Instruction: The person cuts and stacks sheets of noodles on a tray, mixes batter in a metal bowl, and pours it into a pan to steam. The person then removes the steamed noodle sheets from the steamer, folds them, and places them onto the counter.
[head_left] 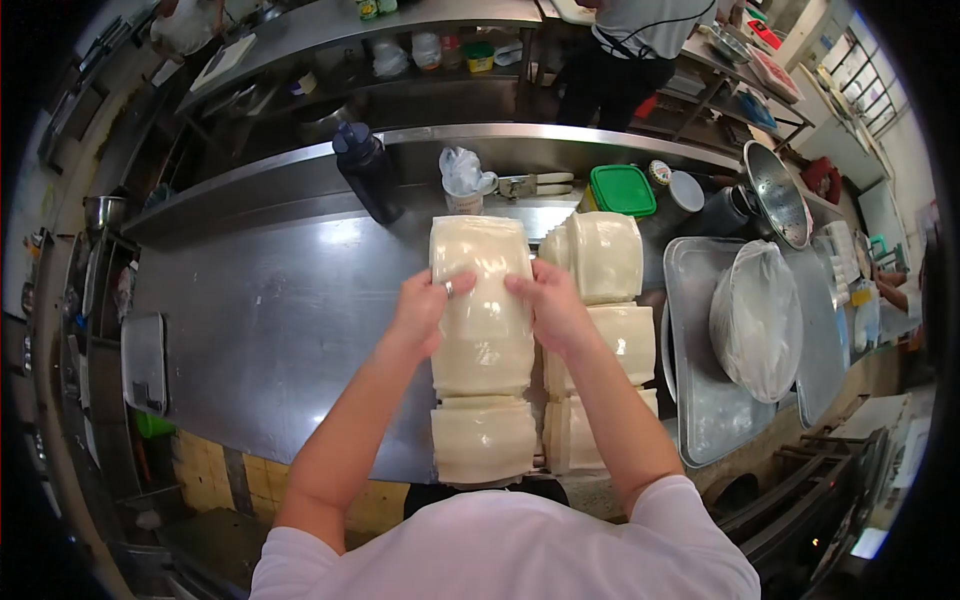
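A long piece of pale, glossy dough sheet (484, 335) lies over the left row of stacked sheets, near the middle of the steel table. My left hand (420, 312) grips its left edge, with the thumb on top and a ring on one finger. On the opposite edge, my right hand (556, 308) holds it the same way; the fingers underneath are hidden. Below it is another stack of dough sheets (484, 440). To the right stand more stacks, a far one (608, 258), a middle one (625, 340) and a near one partly behind my right forearm.
Along the back of the steel table (270, 330) are a dark bottle (368, 172), a cup with a plastic bag (464, 180) and a green-lidded container (622, 190). On the right, a metal tray (695, 400) carries a plastic-covered bowl (757, 320), near a colander (776, 195). Other people stand beyond.
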